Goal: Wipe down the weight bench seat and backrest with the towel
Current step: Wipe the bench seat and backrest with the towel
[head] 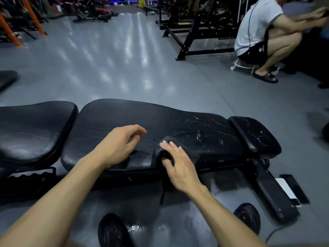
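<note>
Clearly my right hand (pixel 179 164) lay flat-fingered on the towel (pixel 185 150) on the backrest (pixel 124 114), my left hand (pixel 121 145) hovered loosely curled and empty, so I judged long, firm strokes toward the scuffed end best.

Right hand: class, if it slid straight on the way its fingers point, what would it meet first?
The right hand lies on the dark towel, fingers pointing up-left across the backrest. It would probably meet bare backrest pad first; the left hand sits just beside that line.
</note>
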`<state>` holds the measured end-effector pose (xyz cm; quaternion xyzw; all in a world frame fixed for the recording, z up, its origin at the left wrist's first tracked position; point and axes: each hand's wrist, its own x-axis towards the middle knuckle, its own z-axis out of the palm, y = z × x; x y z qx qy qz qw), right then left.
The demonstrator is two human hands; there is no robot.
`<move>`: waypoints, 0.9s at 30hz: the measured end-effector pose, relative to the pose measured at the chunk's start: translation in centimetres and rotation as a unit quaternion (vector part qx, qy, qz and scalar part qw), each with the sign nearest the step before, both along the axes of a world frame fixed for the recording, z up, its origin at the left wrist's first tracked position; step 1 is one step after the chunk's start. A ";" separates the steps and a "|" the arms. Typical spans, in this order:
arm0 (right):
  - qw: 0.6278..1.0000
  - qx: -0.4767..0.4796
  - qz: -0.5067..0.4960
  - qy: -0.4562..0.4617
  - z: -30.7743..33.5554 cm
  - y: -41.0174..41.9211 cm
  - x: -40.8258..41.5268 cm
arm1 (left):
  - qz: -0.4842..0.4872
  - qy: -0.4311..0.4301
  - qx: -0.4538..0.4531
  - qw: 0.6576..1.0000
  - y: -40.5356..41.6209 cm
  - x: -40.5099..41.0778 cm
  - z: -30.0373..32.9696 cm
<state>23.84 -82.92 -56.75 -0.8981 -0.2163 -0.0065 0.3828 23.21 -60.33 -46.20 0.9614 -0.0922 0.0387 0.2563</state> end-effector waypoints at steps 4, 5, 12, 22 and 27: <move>0.971 0.007 -0.227 0.076 0.3 -5.2 4.6 | -0.018 -0.019 0.001 1.000 -0.9 2.9 0.7; 0.964 0.001 -0.252 0.091 0.1 -5.3 5.0 | -0.026 -0.021 0.007 0.999 -1.1 3.6 0.7; 0.999 -0.037 -0.021 -0.002 0.2 4.4 0.6 | -0.049 0.006 0.067 0.997 -2.7 8.8 -0.5; 0.978 -0.006 -0.167 0.127 1.3 -5.6 7.3 | -0.022 0.019 0.070 0.997 -2.8 11.1 -1.1; 0.970 -0.024 -0.208 0.127 0.7 -4.9 6.5 | -0.008 0.044 0.070 0.997 -2.4 9.3 -0.2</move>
